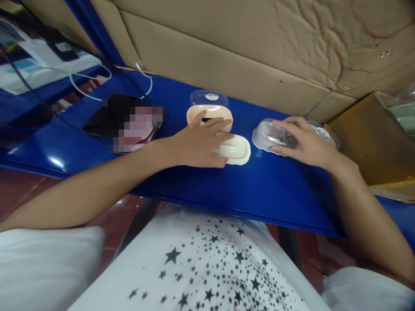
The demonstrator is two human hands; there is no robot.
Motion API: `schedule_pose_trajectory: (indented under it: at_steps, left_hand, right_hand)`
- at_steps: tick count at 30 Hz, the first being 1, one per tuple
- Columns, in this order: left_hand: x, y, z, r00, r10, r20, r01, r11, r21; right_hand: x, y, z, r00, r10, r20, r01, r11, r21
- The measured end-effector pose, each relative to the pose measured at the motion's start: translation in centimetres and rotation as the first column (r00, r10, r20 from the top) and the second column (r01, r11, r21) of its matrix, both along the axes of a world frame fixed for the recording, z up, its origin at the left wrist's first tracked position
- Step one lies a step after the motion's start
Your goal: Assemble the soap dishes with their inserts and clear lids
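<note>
My left hand (pixel 204 144) lies palm down over a cream oval plastic dish (pixel 240 150), thumb at its near edge and forefinger at its far edge. Its other fingers spread over a pink oval plastic case (pixel 193 113) with a dark slot, just behind the dish. Further right, my right hand (pixel 306 140) has its thumb and fingers around a clear domed plastic cover (pixel 267 131), which rests on the table. Part of the cream dish is hidden under my left palm.
Behind the pink case stands a clear cover with a round label (pixel 212 96). Another labelled clear cover (pixel 322 131) is partly behind my right hand. A cardboard box (pixel 366 138) borders the blue table (pixel 227 190) on the right; a black object (pixel 113 112) and white cable (pixel 147 86) lie left.
</note>
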State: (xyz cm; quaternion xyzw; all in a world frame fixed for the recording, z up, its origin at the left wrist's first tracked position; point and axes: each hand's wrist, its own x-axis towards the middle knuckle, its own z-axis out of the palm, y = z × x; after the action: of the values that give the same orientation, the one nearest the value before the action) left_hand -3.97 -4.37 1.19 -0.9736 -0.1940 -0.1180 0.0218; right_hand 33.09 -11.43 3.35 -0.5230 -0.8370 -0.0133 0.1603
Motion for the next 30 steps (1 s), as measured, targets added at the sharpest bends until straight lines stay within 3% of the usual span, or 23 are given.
schedule_pose_trajectory:
  at_steps: [3, 5, 9, 13, 16, 19, 22, 26, 30]
  left_hand:
    - [0.2, -0.7, 0.3, 0.999, -0.018, 0.05, 0.017, 0.999, 0.035]
    - [0.6, -1.6, 0.4, 0.996, -0.051, 0.076, 0.047, 0.998, 0.048]
    - [1.1, -3.0, 0.1, 0.988, -0.142, 0.059, 0.137, 0.988, 0.075]
    - [1.1, -3.0, -0.5, 0.98, -0.193, 0.038, 0.189, 0.977, 0.098]
    - [1.1, -2.7, -0.6, 0.98, -0.197, 0.029, 0.193, 0.976, 0.105]
    - [1.1, -2.6, -0.7, 0.98, -0.198, 0.024, 0.194, 0.975, 0.111]
    - [1.2, -2.7, -0.8, 0.98, -0.196, 0.018, 0.193, 0.976, 0.102]
    - [1.2, -2.7, -0.9, 0.984, -0.176, 0.018, 0.175, 0.982, 0.067]
    - [1.2, -2.6, -0.8, 0.984, -0.177, 0.018, 0.176, 0.984, 0.032]
  right_hand:
    - [-0.7, -1.2, 0.5, 0.996, 0.036, -0.084, -0.039, 0.999, -0.024]
    - [-1.4, -0.6, 0.8, 0.992, 0.022, -0.123, -0.026, 0.999, -0.026]
    - [-1.9, 3.3, 0.5, 0.992, -0.001, -0.128, -0.001, 1.0, -0.018]
    - [-1.7, 8.2, -0.8, 0.998, -0.012, -0.068, 0.006, 0.996, -0.083]
    - [-1.8, 9.9, -1.1, 0.998, -0.051, -0.023, 0.046, 0.987, -0.156]
    - [-2.2, 7.7, -0.4, 0.995, -0.086, -0.042, 0.08, 0.988, -0.129]
    - [-2.6, 2.5, 0.5, 0.994, 0.008, -0.111, -0.018, 0.996, -0.084]
    - [-2.6, -3.9, 0.3, 0.998, 0.058, 0.0, -0.056, 0.965, -0.258]
    - [-2.6, -5.4, -0.4, 0.998, 0.069, -0.01, -0.069, 0.96, -0.272]
